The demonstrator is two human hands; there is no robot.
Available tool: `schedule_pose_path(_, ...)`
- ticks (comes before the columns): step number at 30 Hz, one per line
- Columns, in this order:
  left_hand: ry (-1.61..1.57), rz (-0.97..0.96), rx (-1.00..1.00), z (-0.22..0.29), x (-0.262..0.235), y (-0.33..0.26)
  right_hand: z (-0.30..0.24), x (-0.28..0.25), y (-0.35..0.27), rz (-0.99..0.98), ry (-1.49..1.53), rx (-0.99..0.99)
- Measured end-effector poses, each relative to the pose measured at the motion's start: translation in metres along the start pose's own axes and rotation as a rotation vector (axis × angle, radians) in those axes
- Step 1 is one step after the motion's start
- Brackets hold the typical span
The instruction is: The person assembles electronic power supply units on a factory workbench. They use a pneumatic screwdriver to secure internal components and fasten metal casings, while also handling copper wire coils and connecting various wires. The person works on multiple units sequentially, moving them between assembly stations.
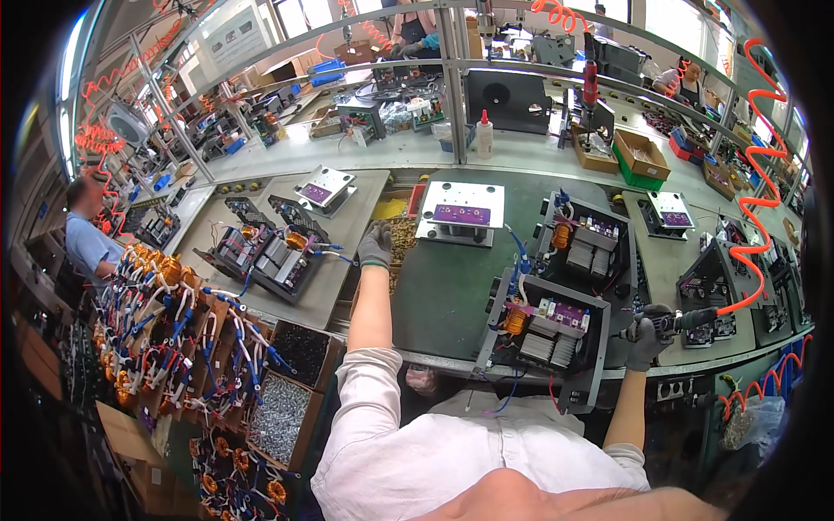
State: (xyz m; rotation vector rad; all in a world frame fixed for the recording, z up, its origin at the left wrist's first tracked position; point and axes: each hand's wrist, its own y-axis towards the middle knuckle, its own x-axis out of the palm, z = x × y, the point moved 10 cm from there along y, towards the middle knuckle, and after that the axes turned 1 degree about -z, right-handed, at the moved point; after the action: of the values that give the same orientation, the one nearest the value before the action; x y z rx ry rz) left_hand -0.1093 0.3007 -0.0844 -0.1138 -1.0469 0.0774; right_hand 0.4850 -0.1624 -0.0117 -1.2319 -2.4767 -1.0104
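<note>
**Brass screws in tray, left hand reaching in**

Brass screws (401, 236) fill an open tray at the far edge of the green mat (443, 295), just left of a grey metal fixture (460, 213) carrying a purple rectangular board. Left hand (376, 246), in a grey knit glove, rests on the screw pile; fingers curled down into it, whether they pinch one I cannot tell. Right hand (647, 334), same glove, fingers wrapped around a dark pneumatic screwdriver (686, 319) fed by a coiled orange hose (757, 217). Between the hands: black sheet-metal chassis (547, 334) with copper coil, white finned blocks, purple board. Cardboard boxes (641, 152), brown, open, on the rear shelf beside a green bin. White squeeze bottle (484, 137), red cap, upright behind the fixture. Compartments of silver screws (280, 417) lower left.
</note>
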Motion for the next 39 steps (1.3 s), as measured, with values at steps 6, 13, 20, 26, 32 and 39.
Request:
schedule_pose_path(6,0.033,-0.036,-0.019,0.007,0.011,-0.004,0.001,0.005,0.003,0.018,-0.016,0.024)
schedule_pose_path(13,0.075,-0.351,-0.292,-0.016,0.151,-0.129,-0.104,0.055,0.026,0.009,0.284,-0.041)
schedule_pose_path(20,0.410,-0.486,-0.733,-0.106,0.223,-0.340,-0.221,0.153,0.009,-0.315,0.669,-0.246)
schedule_pose_path(26,0.125,-0.650,-1.001,-0.174,0.251,-0.409,-0.248,0.210,-0.031,-0.621,0.772,-0.314)
schedule_pose_path(32,0.018,-0.569,-0.988,-0.181,0.252,-0.423,-0.234,0.209,-0.045,-0.548,0.766,-0.243)
schedule_pose_path(39,0.077,-0.420,-0.852,-0.174,0.252,-0.431,-0.229,0.200,-0.055,-0.489,0.780,-0.313)
